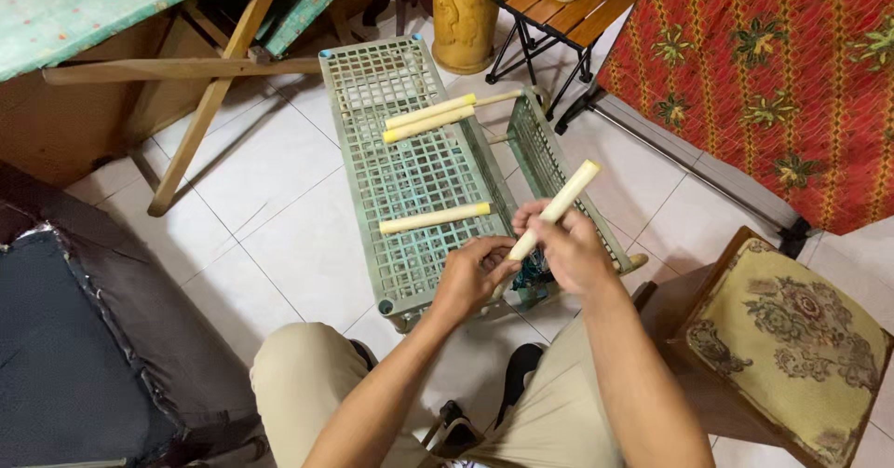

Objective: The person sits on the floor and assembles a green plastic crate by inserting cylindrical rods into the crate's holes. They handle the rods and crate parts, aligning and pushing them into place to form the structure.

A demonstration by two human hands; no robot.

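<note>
Hands are meeting over the near end of a green lattice shelf. The right hand [570, 252] is wrapping its fingers closed around one cream-coloured tube [557, 209], which is tilting up and away to the right, its far end standing clear above the knuckles. The left hand [470, 277] is curling in narrowly at the tube's lower end, fingertips touching it just beside the right hand.

Three more cream tubes are lying on the flat green grid panel [410, 175]: two [430, 119] are resting side by side near the far end, touching or nearly so, and one [435, 217] is lying alone across the panel closer to the hands. That is making four tubes in all.

A second green grid panel [551, 165] is standing tilted on edge along the right side of the flat one, directly under the held tube.

Around the work, one cushioned chair [787, 338] is sitting at the right, one patterned red cloth [773, 67] is hanging beyond it, and one wooden folding frame [209, 77] is standing at the left on the white floor tiles [279, 217].
</note>
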